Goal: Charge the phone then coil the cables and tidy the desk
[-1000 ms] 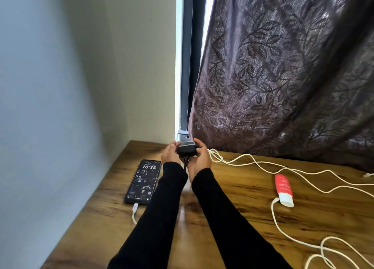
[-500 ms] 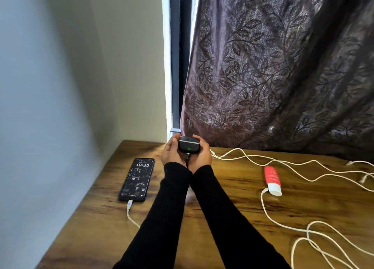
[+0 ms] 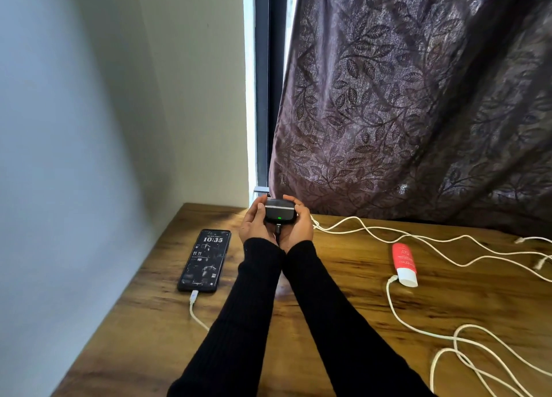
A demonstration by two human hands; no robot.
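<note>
The small black case (image 3: 280,214) has been tilted up since a second ago, its green light now shown. It is gripped between the left hand (image 3: 254,225) and right hand (image 3: 298,228). The phone (image 3: 205,260) lies plugged in on the desk (image 3: 343,280).

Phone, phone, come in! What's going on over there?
Both hands cup small black case, green light on. Phone plugged in, screen lit. Loose white cables uncoiled.

A red tube (image 3: 403,262) lies beneath the leaf-patterned curtain (image 3: 418,98).

One phone (image 3: 205,260), one black case (image 3: 280,214), one red tube (image 3: 404,263), two hands (image 3: 279,228).
</note>
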